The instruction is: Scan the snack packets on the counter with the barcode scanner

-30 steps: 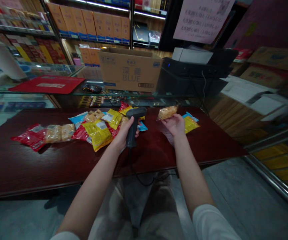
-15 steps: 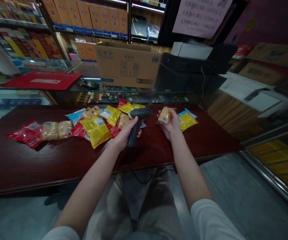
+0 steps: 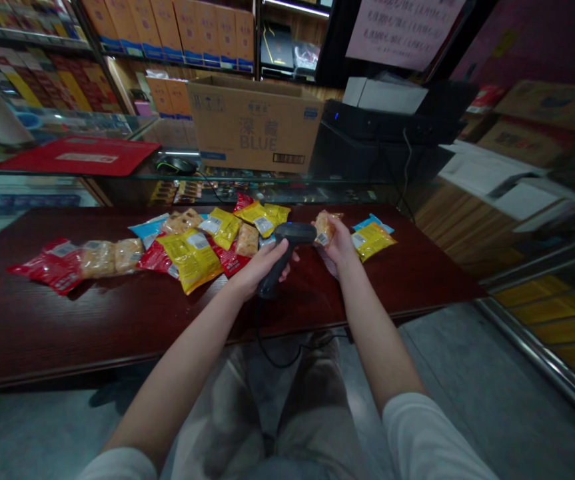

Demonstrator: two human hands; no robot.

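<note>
My left hand (image 3: 267, 265) is closed around the handle of a black barcode scanner (image 3: 287, 235), whose head points right. In my right hand (image 3: 340, 243) is a clear-wrapped snack pack (image 3: 323, 229) with a barcode label facing the scanner; the scanner's nose is close to it. Left of the scanner lies a pile of snack bags, among them a large yellow bag (image 3: 192, 260), a smaller yellow bag (image 3: 221, 227) and a clear pack of biscuits (image 3: 183, 221). A red bag (image 3: 57, 265) lies at the far left. Beyond my right hand rests another yellow bag (image 3: 373, 240).
The dark wooden table (image 3: 132, 320) stands against a glass counter. On the counter are a cardboard box (image 3: 257, 127), a red mat (image 3: 84, 155), a computer mouse (image 3: 174, 165) and a black printer-like machine (image 3: 392, 123). The scanner's cable (image 3: 267, 353) hangs over the table's front edge.
My left hand has moved the scanner right, toward the snack pack. My right hand has turned the pack so its barcode label shows and brought it slightly left.
</note>
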